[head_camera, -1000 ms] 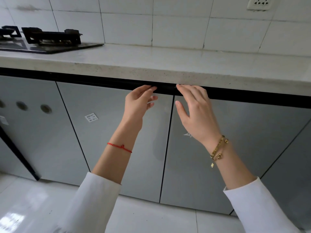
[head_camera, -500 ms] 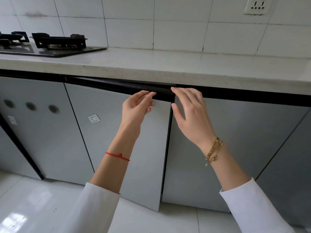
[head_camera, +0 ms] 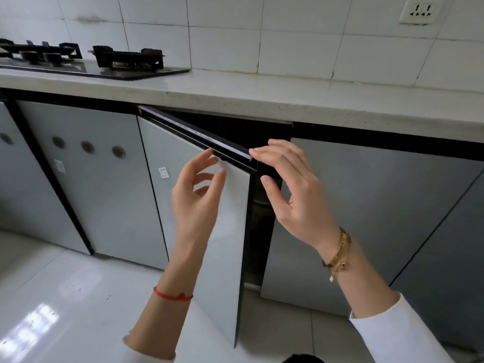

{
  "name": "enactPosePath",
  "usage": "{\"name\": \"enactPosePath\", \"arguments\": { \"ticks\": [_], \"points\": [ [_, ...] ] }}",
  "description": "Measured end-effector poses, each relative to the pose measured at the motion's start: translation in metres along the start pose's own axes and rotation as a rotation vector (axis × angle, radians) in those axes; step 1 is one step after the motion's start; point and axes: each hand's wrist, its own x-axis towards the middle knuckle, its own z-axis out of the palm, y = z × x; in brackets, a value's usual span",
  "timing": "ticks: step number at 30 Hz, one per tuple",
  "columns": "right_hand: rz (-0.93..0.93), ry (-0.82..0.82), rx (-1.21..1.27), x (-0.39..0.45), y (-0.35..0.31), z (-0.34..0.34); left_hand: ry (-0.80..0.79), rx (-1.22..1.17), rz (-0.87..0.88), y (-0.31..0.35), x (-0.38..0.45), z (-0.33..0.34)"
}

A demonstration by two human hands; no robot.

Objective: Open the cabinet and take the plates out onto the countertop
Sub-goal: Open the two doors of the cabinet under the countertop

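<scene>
Both hands were unclenched at the door's top rail: the left hand (head_camera: 199, 184) with fingers spread against the cabinet door (head_camera: 209, 231), the right hand (head_camera: 293, 189) with fingertips on the rail's end. Swinging it fully wide first seemed wise, since the gap (head_camera: 258, 218) below the worktop (head_camera: 262, 98) showed no plates.

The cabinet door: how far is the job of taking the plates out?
Done: the cabinet door is swung partly open. In hand: the left hand and right hand touch its black top edge with open fingers. Left: no plates show in the dark gap, and none stand on the countertop.
</scene>
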Motion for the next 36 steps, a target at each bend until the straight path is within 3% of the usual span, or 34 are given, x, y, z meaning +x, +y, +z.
{"name": "enactPosePath", "arguments": {
  "ticks": [4,7,17,26,33,36],
  "points": [
    [-0.027,-0.016,0.049,-0.002,-0.024,0.009,-0.058,0.29,0.255,-0.004,-0.033,-0.012],
    [-0.085,-0.014,0.077,0.0,-0.043,0.018,-0.027,0.426,0.324,-0.002,-0.046,-0.022],
    [-0.254,-0.028,0.176,0.019,-0.088,0.06,0.122,0.529,0.365,0.004,-0.055,-0.082],
    [-0.39,-0.041,0.33,0.044,-0.122,0.11,0.09,0.616,0.327,0.014,-0.051,-0.146],
    [-0.475,-0.115,0.359,0.061,-0.151,0.156,0.302,0.776,0.322,0.011,-0.049,-0.193],
    [-0.494,-0.136,0.334,0.069,-0.166,0.172,0.324,0.81,0.282,0.005,-0.05,-0.207]
  ]
}}
